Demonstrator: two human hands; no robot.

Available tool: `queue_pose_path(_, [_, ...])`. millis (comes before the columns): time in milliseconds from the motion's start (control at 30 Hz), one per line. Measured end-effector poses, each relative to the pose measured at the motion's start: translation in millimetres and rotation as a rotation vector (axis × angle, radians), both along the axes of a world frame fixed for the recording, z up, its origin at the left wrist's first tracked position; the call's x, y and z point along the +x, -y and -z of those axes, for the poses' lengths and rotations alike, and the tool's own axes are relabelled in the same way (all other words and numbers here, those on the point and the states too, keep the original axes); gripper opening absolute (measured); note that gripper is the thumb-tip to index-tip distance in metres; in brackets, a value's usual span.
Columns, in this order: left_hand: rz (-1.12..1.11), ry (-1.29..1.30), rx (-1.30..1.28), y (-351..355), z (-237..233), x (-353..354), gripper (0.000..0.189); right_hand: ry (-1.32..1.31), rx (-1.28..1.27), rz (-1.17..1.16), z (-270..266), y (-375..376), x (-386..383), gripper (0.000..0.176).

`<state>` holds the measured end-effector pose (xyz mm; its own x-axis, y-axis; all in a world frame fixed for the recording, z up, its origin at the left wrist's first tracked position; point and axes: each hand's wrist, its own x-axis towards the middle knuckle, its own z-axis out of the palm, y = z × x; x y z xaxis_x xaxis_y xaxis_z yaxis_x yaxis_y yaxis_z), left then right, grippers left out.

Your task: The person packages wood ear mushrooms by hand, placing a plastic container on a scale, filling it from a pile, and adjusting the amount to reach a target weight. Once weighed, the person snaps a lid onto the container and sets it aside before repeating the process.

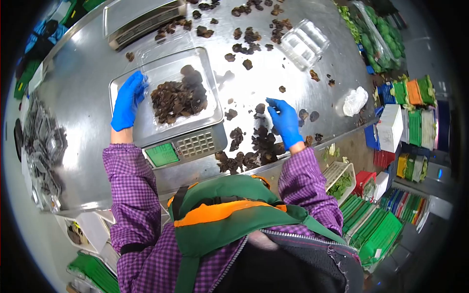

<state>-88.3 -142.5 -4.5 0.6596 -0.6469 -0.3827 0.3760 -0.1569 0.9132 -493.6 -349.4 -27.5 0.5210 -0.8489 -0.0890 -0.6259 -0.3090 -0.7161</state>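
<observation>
Dark brown wood ear mushrooms (pixel 178 97) lie heaped in a clear plastic container on the metal pan (pixel 211 80) of a digital scale (pixel 200 142). My left hand (pixel 128 102), in a blue glove, is at the container's left side with fingers curled in at its edge; the fingertips are partly hidden. To the right of the scale, my right hand (pixel 286 122), also gloved in blue, hovers over the steel table with fingers apart and nothing visible in them. Just below and left of it is a loose pile of mushrooms (pixel 264 141).
Empty clear plastic containers (pixel 305 44) lie at the back right, near scattered mushrooms (pixel 249 36). A second scale (pixel 146 22) stands at the back left. Crumpled white plastic (pixel 355 101) is by the right edge; grey plastic packaging (pixel 41 141) lies left. Green crates (pixel 373 234) stand beyond the table.
</observation>
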Motion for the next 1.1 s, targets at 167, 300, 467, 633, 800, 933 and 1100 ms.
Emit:
queue_pose_path(167, [0.054, -0.018, -0.013, 11, -4, 1, 0.043, -0.03, -0.279, 0.253, 29, 39, 14, 0.031])
queue_pose_path(300, [-0.006, -0.031, -0.081, 14, -5, 0, 0.041, -0.043, -0.307, 0.257, 84, 83, 2, 0.022])
queue_pose_path(467, [-0.077, -0.007, -0.389, 20, -26, -1, 0.049, 0.079, -0.062, 0.082, 75, 78, 22, 0.018])
queue_pose_path(633, [-0.093, 0.027, -0.426, 19, -62, -6, 0.059, 0.581, 0.333, -0.214, -41, -19, 113, 0.02])
queue_pose_path(800, [-0.146, 0.098, -0.33, 0, -80, -36, 0.053, 0.655, 0.377, -0.284, -53, -54, 151, 0.023])
queue_pose_path(933, [0.067, 0.496, 0.088, -36, -65, -68, 0.053, 0.536, 0.357, -0.078, -33, -50, 127, 0.027])
queue_pose_path(1100, [0.192, 0.371, 0.281, -68, -29, -94, 0.068, 0.267, 0.636, -0.104, -40, -57, 113, 0.044])
